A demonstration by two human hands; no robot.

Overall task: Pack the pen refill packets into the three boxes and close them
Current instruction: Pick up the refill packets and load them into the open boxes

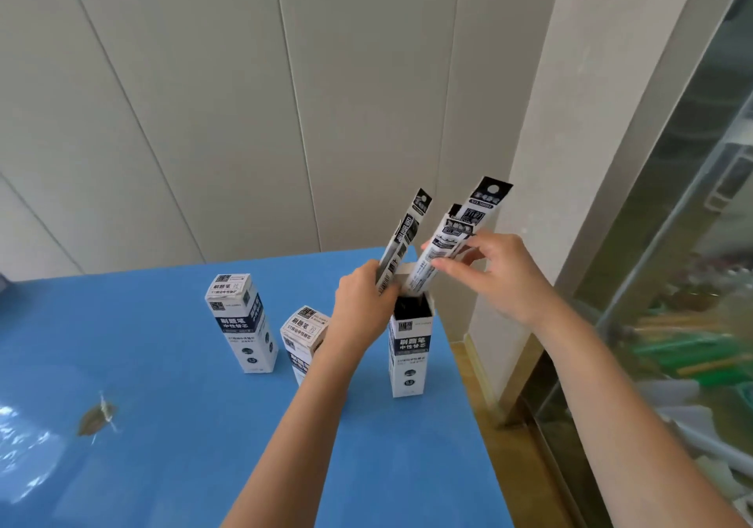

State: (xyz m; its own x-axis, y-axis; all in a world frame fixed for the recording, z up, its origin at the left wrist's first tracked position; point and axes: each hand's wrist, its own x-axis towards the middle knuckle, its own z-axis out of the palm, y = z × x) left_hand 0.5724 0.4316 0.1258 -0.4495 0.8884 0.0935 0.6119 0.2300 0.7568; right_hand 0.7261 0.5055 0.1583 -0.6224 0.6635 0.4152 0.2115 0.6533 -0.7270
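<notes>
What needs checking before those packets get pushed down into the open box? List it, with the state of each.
1. Open box upright on the blue table: ok.
2. Its top open, dark inside showing: ok.
3. Left hand grips one refill packet at the box mouth: ok.
4. Right hand holds the other packets, lower ends at the opening: ok.
5. Room left inside for all of them: cannot tell.
6. Far-left box and middle box closed on top: ok.
</notes>
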